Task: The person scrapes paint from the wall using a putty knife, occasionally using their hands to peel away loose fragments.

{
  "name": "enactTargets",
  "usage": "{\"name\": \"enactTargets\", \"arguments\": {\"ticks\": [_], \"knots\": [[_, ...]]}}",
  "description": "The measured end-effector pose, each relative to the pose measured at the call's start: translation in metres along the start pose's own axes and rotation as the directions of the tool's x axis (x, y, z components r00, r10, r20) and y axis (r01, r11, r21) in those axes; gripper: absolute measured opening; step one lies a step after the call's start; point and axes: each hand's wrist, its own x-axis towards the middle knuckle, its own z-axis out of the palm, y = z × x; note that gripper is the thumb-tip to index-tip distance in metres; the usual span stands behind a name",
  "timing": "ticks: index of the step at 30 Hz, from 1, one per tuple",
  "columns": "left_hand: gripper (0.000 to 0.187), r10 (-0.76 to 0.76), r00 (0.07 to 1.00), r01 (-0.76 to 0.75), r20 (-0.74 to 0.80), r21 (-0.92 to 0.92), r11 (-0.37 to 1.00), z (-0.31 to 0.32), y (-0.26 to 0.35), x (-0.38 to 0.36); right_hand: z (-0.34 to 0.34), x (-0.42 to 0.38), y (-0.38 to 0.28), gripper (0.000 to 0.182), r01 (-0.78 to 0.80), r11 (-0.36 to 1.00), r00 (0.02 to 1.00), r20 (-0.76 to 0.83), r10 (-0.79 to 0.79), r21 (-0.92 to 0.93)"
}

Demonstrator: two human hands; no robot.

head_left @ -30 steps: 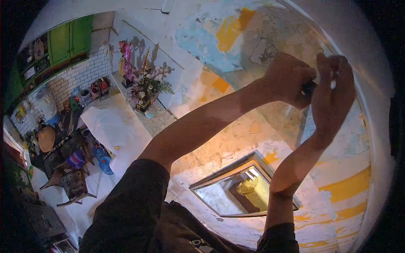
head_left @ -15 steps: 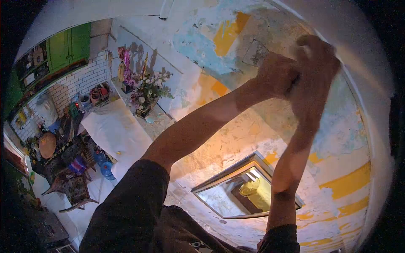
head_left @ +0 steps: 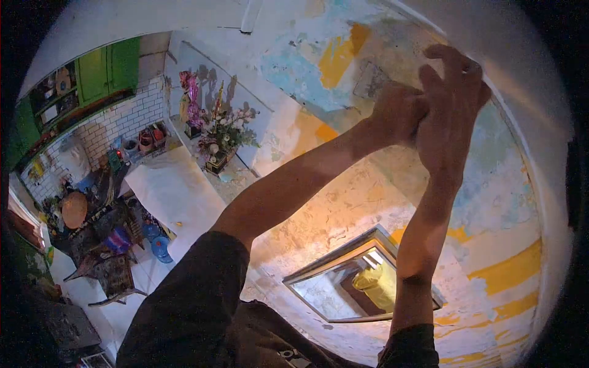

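Note:
Both arms reach up to the upper part of a patchy wall (head_left: pixel 343 202), near the pale edge strip (head_left: pixel 512 116). My left hand (head_left: pixel 397 109) is closed like a fist and presses close beside the heel of my right hand; whatever lies in it is hidden. Its back towards me, my right hand (head_left: pixel 451 116) is by the strip, with some fingers bent and spread apart to the left. I make out nothing in it, though its palm is hidden. A grey square patch (head_left: pixel 369 80) on the wall is just left of the hands.
Below my hands a framed mirror (head_left: pixel 322 294) stands out from the wall, reflecting something yellow. Flowers in a box (head_left: pixel 224 138) are to the left, beside a white-covered table (head_left: pixel 175 190). Farther off are a wooden chair (head_left: pixel 116 279), blue bottles (head_left: pixel 161 248) and green cabinets (head_left: pixel 109 70).
The view has shifted slightly, so the room sits a little lower and further right. Fingers of my right hand have moved slightly and look less blurred. My left hand stays against it.

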Motion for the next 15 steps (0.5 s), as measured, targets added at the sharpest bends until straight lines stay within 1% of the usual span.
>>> {"name": "enactTargets", "arguments": {"ticks": [2, 3, 5, 6, 8, 9, 11, 12, 14, 15], "knots": [[0.020, -0.086, 0.996, 0.083, -0.025, -0.101, 0.991, -0.002, 0.001, -0.001, -0.007, 0.003, 0.004, 0.019, 0.151, 0.987, 0.971, -0.178, -0.159, -0.056], [0.020, -0.083, 0.996, 0.079, -0.031, -0.093, 0.992, -0.002, 0.002, -0.001, -0.010, 0.004, 0.004, 0.019, 0.158, 0.986, 0.969, -0.184, -0.165, -0.052], [0.022, -0.033, 0.999, 0.030, -0.030, -0.113, 0.993, -0.002, 0.008, 0.000, -0.016, 0.005, 0.004, 0.021, -0.005, 0.990, 0.977, -0.209, 0.035, 0.144], [0.022, -0.033, 0.999, 0.030, -0.027, -0.113, 0.993, 0.000, 0.008, 0.002, -0.012, 0.004, 0.001, 0.021, -0.008, 0.989, 0.977, -0.210, 0.039, 0.145], [0.022, -0.134, 0.991, 0.134, 0.005, -0.018, 0.991, 0.006, 0.011, 0.003, -0.006, 0.000, -0.004, 0.030, 0.020, 0.996, 0.999, -0.022, -0.022, -0.089], [0.022, -0.139, 0.990, 0.139, 0.007, -0.023, 0.990, 0.005, 0.011, 0.000, -0.011, -0.002, -0.004, 0.030, 0.018, 0.996, 1.000, -0.016, -0.019, -0.093], [0.028, -0.153, 0.985, 0.160, 0.076, -0.091, 0.983, -0.004, 0.007, 0.002, -0.023, -0.001, -0.002, 0.031, 0.039, 0.984, 0.996, -0.078, -0.053, -0.174], [0.028, -0.145, 0.986, 0.152, 0.077, -0.092, 0.984, 0.002, -0.001, 0.002, -0.016, -0.003, 0.000, 0.031, 0.035, 0.984, 0.995, -0.086, -0.051, -0.177], [0.034, -0.033, 0.996, 0.019, -0.084, -0.161, 0.987, 0.013, -0.005, 0.002, 0.000, -0.003, -0.004, 0.029, -0.079, 0.980, 0.997, -0.036, 0.074, -0.180], [0.034, -0.040, 0.996, 0.025, -0.084, -0.165, 0.986, 0.016, -0.005, -0.005, -0.001, -0.007, -0.007, 0.024, 0.052, 0.988, 0.989, -0.142, -0.031, 0.148]]}}
